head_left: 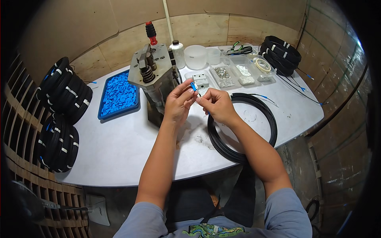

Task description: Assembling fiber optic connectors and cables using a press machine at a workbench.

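Between the thumb and fingers of my left hand point(180, 100) is a small blue connector point(193, 86). My right hand point(216, 104) pinches the black cable end point(199, 94) just below and to the right of it, so both hands nearly meet over the table. Whether the cable end sits inside the connector is too small to tell. Under and beside my right hand lies a coil of black cable point(272, 131), one blue-tipped end resting at its far side. Left of my hands stands a metal press point(155, 93) with a spring and a red-and-black handle.
A blue tray point(104, 117) of blue connectors sits left of the press. Bundled cable coils point(65, 93) stack along the left edge, with another stack point(279, 55) at the far right. Clear bins point(222, 75) of small parts, a white bottle point(177, 55) and green-handled pliers point(236, 46) stand behind.
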Demonstrator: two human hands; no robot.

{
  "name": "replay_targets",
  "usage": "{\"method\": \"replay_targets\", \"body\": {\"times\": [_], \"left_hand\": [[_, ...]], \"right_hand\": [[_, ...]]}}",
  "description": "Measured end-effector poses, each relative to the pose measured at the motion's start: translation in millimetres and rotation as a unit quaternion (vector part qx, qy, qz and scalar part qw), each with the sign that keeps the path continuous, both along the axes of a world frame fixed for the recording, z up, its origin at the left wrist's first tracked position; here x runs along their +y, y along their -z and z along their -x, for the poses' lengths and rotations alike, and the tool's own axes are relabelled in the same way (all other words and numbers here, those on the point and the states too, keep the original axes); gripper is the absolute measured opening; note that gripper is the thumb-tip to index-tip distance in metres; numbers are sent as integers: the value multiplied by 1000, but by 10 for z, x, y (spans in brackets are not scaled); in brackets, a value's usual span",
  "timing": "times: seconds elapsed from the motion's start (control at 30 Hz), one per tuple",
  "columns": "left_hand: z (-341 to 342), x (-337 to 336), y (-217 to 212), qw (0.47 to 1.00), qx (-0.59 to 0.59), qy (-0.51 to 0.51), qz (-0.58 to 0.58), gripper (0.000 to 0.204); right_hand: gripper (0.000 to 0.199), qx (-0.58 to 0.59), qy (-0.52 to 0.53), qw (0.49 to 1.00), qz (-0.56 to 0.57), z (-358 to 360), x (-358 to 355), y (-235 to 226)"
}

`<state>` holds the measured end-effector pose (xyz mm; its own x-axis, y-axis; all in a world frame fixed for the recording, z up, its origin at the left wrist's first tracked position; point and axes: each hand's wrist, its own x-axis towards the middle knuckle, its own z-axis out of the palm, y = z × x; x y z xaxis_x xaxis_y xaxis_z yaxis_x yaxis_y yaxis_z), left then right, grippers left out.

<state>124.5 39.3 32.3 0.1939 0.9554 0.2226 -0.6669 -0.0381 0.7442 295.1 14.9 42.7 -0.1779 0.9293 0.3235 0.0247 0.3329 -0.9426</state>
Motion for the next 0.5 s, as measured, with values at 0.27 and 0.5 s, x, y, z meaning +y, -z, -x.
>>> {"method": "replay_targets", "body": {"times": [0.27,0.5], "left_hand": [[8,4,4,1000,-4,-3,-11,35],[3,1,4,1000,4,-14,-6,33]], "right_hand": [[24,-2,2,1000,0,21,-16,-12],[24,0,1,1000,3,15,-3,0]]}}
